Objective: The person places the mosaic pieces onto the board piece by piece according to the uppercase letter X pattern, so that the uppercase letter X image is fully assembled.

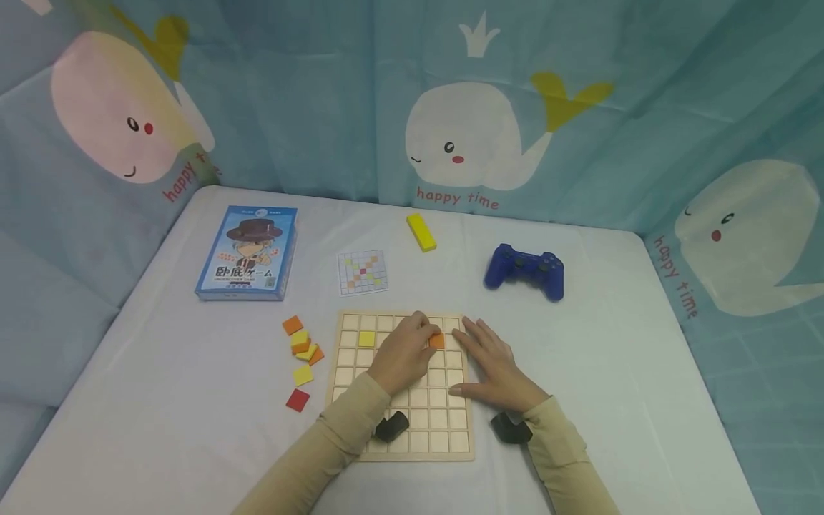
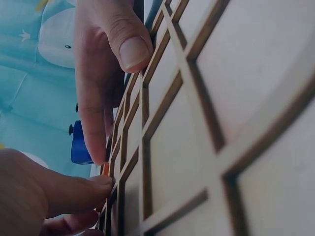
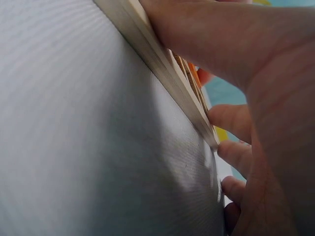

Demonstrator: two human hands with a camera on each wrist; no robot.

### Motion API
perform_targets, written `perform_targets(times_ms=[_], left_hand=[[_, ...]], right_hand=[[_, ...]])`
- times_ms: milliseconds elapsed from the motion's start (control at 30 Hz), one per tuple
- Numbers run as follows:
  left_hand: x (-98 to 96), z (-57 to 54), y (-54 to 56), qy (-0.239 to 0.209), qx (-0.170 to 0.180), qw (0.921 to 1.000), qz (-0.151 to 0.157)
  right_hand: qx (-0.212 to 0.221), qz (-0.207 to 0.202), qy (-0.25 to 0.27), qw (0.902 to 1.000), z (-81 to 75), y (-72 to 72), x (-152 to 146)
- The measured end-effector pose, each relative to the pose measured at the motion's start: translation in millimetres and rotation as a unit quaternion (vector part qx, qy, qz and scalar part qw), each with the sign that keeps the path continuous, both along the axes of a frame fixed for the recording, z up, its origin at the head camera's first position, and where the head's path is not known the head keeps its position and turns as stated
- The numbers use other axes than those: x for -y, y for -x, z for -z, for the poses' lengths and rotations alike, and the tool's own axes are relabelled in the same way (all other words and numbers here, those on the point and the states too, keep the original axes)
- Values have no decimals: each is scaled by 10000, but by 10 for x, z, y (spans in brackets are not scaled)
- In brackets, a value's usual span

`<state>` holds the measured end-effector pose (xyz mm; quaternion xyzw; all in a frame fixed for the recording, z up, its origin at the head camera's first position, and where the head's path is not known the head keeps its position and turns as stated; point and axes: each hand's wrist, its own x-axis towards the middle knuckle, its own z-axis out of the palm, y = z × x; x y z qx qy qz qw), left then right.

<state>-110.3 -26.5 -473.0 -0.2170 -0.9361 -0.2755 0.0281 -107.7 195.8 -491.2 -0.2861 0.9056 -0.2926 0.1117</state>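
Note:
A wooden grid board (image 1: 419,420) lies in front of the person. The left hand (image 1: 402,354) reaches over it and pinches an orange square tile (image 1: 437,341) at a cell in its upper right part. In the left wrist view, the thumb and fingers hold that orange tile (image 2: 105,169) at the board's surface. A yellow tile (image 1: 367,339) sits in a cell in the upper left. The right hand (image 1: 498,365) rests along the board's right edge, its fingers spread. The right wrist view shows its fingertips (image 3: 227,118) touching the board's side (image 3: 182,93).
Left of the board lie loose orange and yellow tiles (image 1: 302,375) and a red tile (image 1: 298,400). Beyond it are a blue game box (image 1: 247,250), a pattern card (image 1: 363,272), a yellow block (image 1: 421,232) and a blue game controller (image 1: 524,270). A printed curtain (image 1: 335,107) surrounds the table.

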Motion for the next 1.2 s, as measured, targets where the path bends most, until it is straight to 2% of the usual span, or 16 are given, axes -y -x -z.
perform_targets(times_ms=[200, 500, 667, 767, 900, 1000, 1067, 1133, 1200], left_hand=[[8, -2, 28, 27, -70, 10000, -8], [-2, -10, 45, -34, 167, 9999, 28], [60, -41, -28, -76, -13, 10000, -58], [186, -114, -189, -238, -127, 9993, -277], [459, -233, -510, -503, -68, 9959, -749], [718, -230, -756, -633, -409, 9896, -1225], [887, -199, -921, -616, -672, 9812, -1700], [1031, -146, -1072, -617, -775, 9704, -2203], [1126, -114, -1202, -588, -407, 9593, -2732]], right_hand=[[32, 31, 16, 10000, -26, 16, 6], [16, 54, -13, 10000, -8, 22, -8], [-9, 56, 45, 10000, -3, 22, -8], [12, 42, 71, 10000, -2, 17, 1], [39, 30, 59, 10000, -1, 11, 12], [29, 36, 59, 10000, 3, 9, 12], [12, 36, 60, 10000, 18, 8, 7], [18, 34, 48, 10000, 23, 3, 2], [24, 50, 54, 10000, 18, -7, -7]])
